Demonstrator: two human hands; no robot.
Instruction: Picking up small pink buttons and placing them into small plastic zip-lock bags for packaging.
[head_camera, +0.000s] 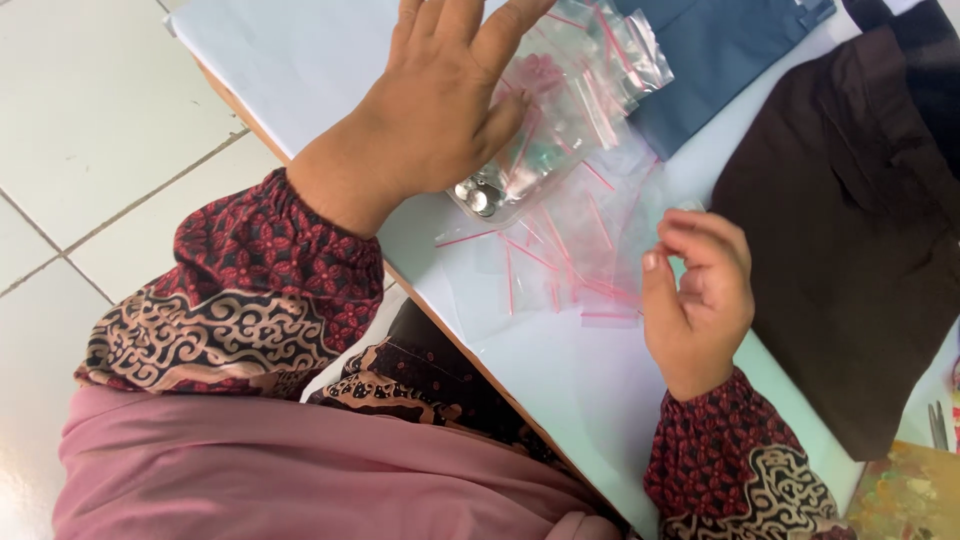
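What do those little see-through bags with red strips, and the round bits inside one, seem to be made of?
Little bags: thin clear plastic film, by the look; glossy, crinkled, with red zip strips. Round bits under the left hand: probably metal, since they shine silver; coated plastic is possible.

Bright, even daylight, soft shadows; glare on the plastic bags (560, 130), edges perhaps slightly blurred.

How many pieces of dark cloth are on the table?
2: a brown cloth at the right edge, and a blue cloth at the top, partly under the clear bags. More may lie beyond the picture.
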